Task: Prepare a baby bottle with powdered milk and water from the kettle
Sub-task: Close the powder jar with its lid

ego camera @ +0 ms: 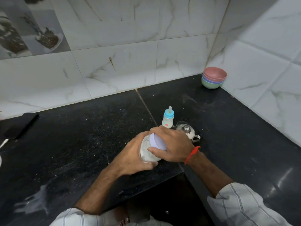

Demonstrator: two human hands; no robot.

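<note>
Over black counter, left hand gripping powder-filled jar, right hand clasping lilac lid, capped baby bottle behind.

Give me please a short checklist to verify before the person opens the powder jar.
1. Left hand holds the jar body: ok.
2. Right hand grips the lilac lid: ok.
3. Jar upright: not ok, it is tilted.
4. Baby bottle open for powder: not ok, blue collar and teat are on.
5. Kettle near, lid on: ok.
6. Water in kettle: cannot tell.
</note>
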